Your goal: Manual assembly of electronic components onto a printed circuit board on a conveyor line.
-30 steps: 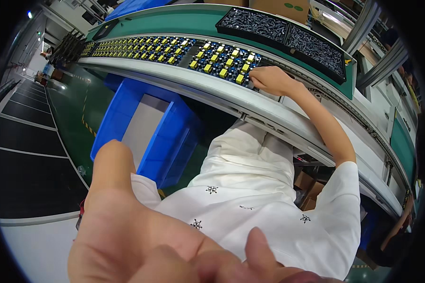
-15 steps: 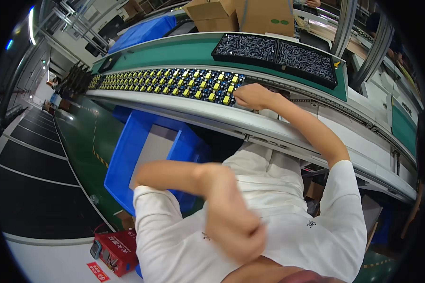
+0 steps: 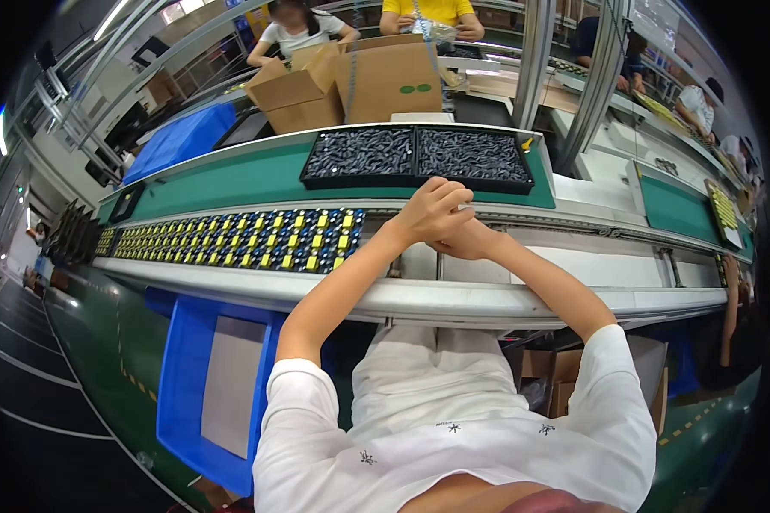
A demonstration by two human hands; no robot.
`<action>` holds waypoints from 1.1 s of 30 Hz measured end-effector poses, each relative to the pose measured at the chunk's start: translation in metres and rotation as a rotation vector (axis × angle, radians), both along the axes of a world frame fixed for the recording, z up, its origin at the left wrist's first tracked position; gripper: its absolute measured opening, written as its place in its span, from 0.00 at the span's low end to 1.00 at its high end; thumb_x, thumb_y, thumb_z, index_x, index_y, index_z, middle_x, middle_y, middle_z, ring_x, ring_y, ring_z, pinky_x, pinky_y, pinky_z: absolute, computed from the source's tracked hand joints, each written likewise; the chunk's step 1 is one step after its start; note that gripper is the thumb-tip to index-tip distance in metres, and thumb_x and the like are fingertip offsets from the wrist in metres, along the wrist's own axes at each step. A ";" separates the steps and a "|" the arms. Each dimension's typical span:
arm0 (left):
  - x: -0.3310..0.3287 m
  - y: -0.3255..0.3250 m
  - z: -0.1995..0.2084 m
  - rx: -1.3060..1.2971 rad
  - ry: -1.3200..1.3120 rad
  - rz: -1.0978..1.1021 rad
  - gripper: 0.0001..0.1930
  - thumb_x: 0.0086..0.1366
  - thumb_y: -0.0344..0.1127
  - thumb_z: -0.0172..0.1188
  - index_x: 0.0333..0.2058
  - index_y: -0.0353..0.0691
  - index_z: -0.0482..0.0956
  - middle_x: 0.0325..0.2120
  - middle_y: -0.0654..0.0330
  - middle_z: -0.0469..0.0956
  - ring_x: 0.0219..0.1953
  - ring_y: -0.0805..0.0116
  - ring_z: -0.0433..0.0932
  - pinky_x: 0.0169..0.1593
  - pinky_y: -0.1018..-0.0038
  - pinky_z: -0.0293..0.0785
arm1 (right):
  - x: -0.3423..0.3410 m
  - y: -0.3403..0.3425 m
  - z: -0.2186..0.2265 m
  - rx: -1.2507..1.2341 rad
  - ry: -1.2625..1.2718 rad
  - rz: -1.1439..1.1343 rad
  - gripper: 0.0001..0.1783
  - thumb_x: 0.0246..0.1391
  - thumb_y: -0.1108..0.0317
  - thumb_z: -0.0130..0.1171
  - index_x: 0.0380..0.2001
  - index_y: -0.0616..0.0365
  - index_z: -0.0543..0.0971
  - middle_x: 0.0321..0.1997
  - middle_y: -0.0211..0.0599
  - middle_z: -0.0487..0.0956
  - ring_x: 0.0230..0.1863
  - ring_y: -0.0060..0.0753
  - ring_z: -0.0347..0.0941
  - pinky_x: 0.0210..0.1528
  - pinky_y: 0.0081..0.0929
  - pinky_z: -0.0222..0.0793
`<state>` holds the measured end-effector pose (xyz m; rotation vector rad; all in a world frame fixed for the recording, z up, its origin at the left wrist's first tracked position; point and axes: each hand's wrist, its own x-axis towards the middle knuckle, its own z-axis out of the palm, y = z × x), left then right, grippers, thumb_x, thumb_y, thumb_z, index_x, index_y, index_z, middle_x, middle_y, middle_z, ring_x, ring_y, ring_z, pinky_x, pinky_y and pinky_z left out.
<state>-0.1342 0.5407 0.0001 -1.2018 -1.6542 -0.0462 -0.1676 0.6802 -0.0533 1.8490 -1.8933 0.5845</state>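
Observation:
Over the conveyor rail, my left hand (image 3: 429, 210) lies across my right hand (image 3: 469, 238), and the two touch. The left one's fingers are curled; whatever they may hold is hidden. Most of the right hand's fingers are covered by the left. Just behind my hands, a black two-section tray (image 3: 416, 152) is filled with small dark parts (image 3: 472, 159). To the left, a long row of circuit boards (image 3: 261, 241) with yellow blocks and blue components lies along the conveyor, its right end close to my left forearm.
A blue bin (image 3: 173, 400) with a cardboard sheet sits below the conveyor's left part. Cardboard boxes (image 3: 390, 84) stand behind the green work surface (image 3: 222, 190). Metal posts (image 3: 535, 64) rise at the back right. Several people work beyond, one in a yellow shirt (image 3: 419, 7).
My left hand has gone from in front of my chest out to the conveyor, onto my right hand. My right hand has left the board row's end. The view has tilted up, showing people behind.

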 end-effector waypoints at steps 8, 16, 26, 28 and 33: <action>0.004 0.009 -0.023 -0.012 -0.200 -0.029 0.08 0.47 0.30 0.59 0.29 0.41 0.77 0.35 0.62 0.73 0.39 0.65 0.74 0.45 0.67 0.65 | -0.017 0.023 -0.032 0.101 -0.216 0.046 0.11 0.53 0.67 0.57 0.39 0.58 0.77 0.46 0.46 0.75 0.50 0.48 0.69 0.49 0.40 0.68; 0.013 0.016 -0.031 -0.030 -0.807 -0.125 0.14 0.50 0.26 0.57 0.38 0.41 0.79 0.34 0.59 0.75 0.37 0.61 0.75 0.44 0.66 0.67 | 0.002 0.024 -0.052 0.173 -0.536 0.044 0.17 0.58 0.61 0.55 0.49 0.55 0.75 0.50 0.45 0.75 0.53 0.44 0.69 0.55 0.40 0.66; 0.016 0.017 -0.032 0.035 -1.063 -0.119 0.16 0.50 0.25 0.55 0.40 0.41 0.79 0.33 0.57 0.75 0.36 0.57 0.75 0.42 0.66 0.71 | 0.011 0.018 -0.033 0.570 -0.778 0.007 0.21 0.61 0.58 0.51 0.54 0.56 0.71 0.54 0.46 0.73 0.55 0.42 0.68 0.57 0.37 0.65; 0.018 0.016 -0.031 0.036 -1.066 -0.106 0.16 0.50 0.25 0.55 0.40 0.42 0.80 0.33 0.57 0.75 0.36 0.57 0.74 0.42 0.66 0.71 | 0.012 0.016 -0.032 0.561 -0.782 0.007 0.21 0.61 0.58 0.51 0.53 0.57 0.71 0.54 0.45 0.73 0.55 0.40 0.69 0.56 0.35 0.66; 0.020 0.017 -0.027 0.082 -1.026 -0.127 0.16 0.50 0.24 0.55 0.39 0.41 0.80 0.32 0.57 0.75 0.36 0.56 0.74 0.43 0.66 0.72 | 0.015 0.016 -0.013 0.609 -0.802 -0.069 0.19 0.61 0.61 0.50 0.53 0.56 0.71 0.53 0.45 0.73 0.56 0.42 0.67 0.58 0.38 0.64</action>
